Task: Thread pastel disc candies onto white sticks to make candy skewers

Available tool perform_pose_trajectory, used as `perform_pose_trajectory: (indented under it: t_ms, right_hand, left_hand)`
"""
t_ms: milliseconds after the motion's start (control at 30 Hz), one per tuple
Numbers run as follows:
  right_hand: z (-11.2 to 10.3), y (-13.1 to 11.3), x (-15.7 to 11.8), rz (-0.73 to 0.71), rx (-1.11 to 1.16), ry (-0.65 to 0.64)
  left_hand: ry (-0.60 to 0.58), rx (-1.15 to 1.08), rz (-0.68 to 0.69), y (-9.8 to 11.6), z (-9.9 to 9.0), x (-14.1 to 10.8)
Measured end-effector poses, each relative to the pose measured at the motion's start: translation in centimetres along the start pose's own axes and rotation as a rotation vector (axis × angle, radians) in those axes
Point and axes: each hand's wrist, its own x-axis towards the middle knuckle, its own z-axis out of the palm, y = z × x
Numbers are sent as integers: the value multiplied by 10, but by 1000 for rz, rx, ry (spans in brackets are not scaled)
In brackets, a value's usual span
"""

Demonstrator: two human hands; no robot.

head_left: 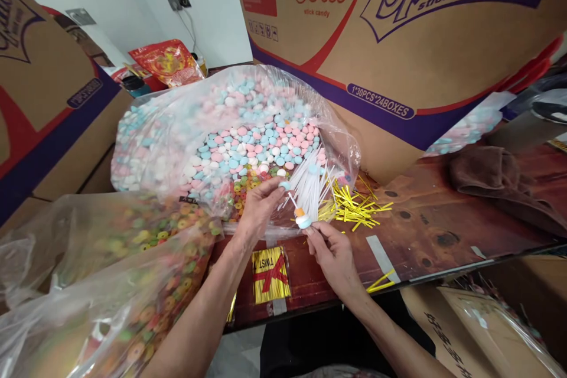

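Note:
My right hand (331, 253) pinches a candy stick (303, 221), a white stick with orange, white and pale blue sweets on it. Just to the left, my left hand (259, 205) grips a pale blue candy (284, 186) between thumb and fingertips. Behind both hands lies a large clear bag (146, 130) of pink, blue and white candies (266, 142). Small ring candies (241, 192) in green, yellow and red lie at its front. A bundle of white sticks (308, 186) spreads beside my fingers. Gold twist ties (361, 207) are scattered to the right.
A pack of gold twist ties (271, 274) lies near the edge of the brown table (425, 212). Another bag (163, 271) of ring candies fills the left. Large cartons (354, 41) stand behind. A brown cloth (496, 183) is at the right, above an open box (443, 319).

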Motion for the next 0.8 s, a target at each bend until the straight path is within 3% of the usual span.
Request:
perform_pose_trajectory:
  t_ms: [100, 267, 533, 800]
  right_hand:
    - [0, 0, -2, -21, -40, -16]
    - [0, -1, -5, -32, -99, -37]
    - [2, -4, -5, -6, -114, -66]
    - [-2, -14, 2, 95, 9, -141]
  left_hand:
    - [71, -79, -35, -7, -3, -14]
    - [76, -73, 28, -10, -4, -24]
    - [80, 61, 78, -15, -2, -35]
    - [120, 323, 202, -28, -14, -35]
